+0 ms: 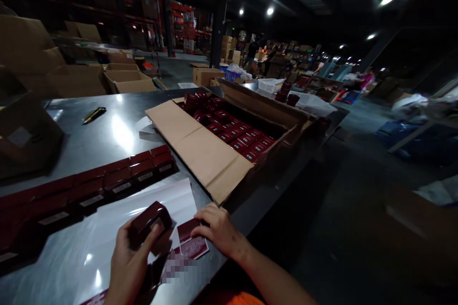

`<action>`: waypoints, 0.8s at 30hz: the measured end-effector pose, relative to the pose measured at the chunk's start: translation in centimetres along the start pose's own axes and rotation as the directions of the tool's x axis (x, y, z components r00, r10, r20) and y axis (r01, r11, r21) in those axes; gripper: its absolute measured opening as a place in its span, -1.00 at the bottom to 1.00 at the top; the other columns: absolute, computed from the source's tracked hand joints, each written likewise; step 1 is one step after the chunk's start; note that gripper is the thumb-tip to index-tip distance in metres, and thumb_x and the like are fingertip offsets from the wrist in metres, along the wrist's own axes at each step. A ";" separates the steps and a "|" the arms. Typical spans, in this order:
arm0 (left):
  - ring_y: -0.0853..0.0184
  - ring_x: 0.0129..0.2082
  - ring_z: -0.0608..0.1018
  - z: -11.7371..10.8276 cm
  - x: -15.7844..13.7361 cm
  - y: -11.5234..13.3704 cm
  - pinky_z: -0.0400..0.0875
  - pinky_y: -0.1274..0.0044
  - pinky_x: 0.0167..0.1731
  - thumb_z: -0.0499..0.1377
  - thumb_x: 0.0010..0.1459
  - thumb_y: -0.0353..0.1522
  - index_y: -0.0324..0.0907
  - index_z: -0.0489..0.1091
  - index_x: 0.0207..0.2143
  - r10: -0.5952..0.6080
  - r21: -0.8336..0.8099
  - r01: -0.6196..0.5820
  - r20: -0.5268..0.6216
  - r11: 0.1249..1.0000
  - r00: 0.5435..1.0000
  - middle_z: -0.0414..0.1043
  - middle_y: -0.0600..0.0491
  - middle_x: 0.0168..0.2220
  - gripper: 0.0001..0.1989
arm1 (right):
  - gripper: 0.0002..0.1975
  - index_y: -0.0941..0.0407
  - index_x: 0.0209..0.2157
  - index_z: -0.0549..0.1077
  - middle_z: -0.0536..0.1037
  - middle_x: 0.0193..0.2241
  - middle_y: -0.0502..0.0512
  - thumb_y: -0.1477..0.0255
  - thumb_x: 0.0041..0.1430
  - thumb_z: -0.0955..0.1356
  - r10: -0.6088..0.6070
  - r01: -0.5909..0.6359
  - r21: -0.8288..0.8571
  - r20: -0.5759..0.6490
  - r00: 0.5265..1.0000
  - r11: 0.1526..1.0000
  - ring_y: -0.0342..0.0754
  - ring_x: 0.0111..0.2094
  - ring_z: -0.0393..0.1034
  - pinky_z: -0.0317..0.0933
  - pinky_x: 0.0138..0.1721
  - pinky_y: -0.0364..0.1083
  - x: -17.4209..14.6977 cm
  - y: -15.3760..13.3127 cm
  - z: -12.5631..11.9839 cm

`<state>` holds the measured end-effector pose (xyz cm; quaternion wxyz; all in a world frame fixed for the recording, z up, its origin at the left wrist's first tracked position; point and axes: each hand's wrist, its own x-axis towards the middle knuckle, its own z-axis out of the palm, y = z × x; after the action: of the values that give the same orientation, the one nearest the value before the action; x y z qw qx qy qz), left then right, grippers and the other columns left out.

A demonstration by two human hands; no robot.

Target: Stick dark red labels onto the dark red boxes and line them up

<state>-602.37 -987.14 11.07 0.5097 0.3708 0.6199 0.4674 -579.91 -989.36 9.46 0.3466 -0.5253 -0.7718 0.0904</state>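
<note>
Has desk (88, 140) in front, w/ carton (196, 145) on it, ahead of L hand (130, 255) & R hand (220, 228). Holds box (152, 221) in L hand, above sheet (179, 190) on desk. Has R hand on card (193, 244), at sheet's R side, near desk's R edge. Has packed boxes (245, 138) in rows inside carton. Has row of boxes (118, 178) on desk, L of carton & just beyond sheet. Has tool (93, 115) farther back, L of carton. Has basket (270, 85) behind carton, & approx. far L, past desk, 2nd carton (132, 86).
</note>
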 end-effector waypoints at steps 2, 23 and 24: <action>0.09 -0.08 0.54 0.0 -0.1 0.1 0.39 0.20 0.00 0.40 -0.22 0.03 -0.03 0.32 -0.04 -0.003 0.000 0.003 -0.006 1.000 1.000 0.49 0.05 -0.11 -0.29 | -0.68 0.14 -0.28 0.56 0.63 -0.32 0.03 0.28 -0.04 0.57 0.004 -0.004 -0.006 0.013 1.000 1.000 -0.04 -0.25 0.49 0.31 -0.19 -0.13 0.0 -0.1 -0.1; 0.07 -0.06 0.53 0.1 -0.3 0.6 0.39 0.20 0.00 0.40 -0.27 0.04 -0.06 0.32 -0.04 -0.017 0.007 0.017 -0.004 1.000 1.000 0.49 0.04 -0.11 -0.25 | -0.74 0.13 -0.41 0.55 0.61 -0.35 0.04 0.28 -0.05 0.58 0.103 -0.106 0.047 0.070 0.992 0.993 -0.04 -0.23 0.48 0.32 -0.16 -0.13 0.0 -0.2 -0.1; 0.07 -0.07 0.54 0.1 -0.3 0.7 0.39 0.20 0.00 0.40 -0.26 0.03 -0.06 0.32 -0.04 -0.015 0.011 0.015 -0.005 1.000 1.000 0.49 0.04 -0.11 -0.26 | -0.70 0.13 -0.31 0.58 0.61 -0.31 0.06 0.28 -0.05 0.58 0.117 -0.121 0.053 0.073 0.990 0.991 -0.03 -0.20 0.49 0.33 -0.14 -0.12 0.0 -0.3 -0.2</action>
<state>-602.21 -987.24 11.86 0.5097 0.3678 0.6265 0.4608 -580.04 -989.52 9.72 0.3282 -0.5569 -0.7479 0.1512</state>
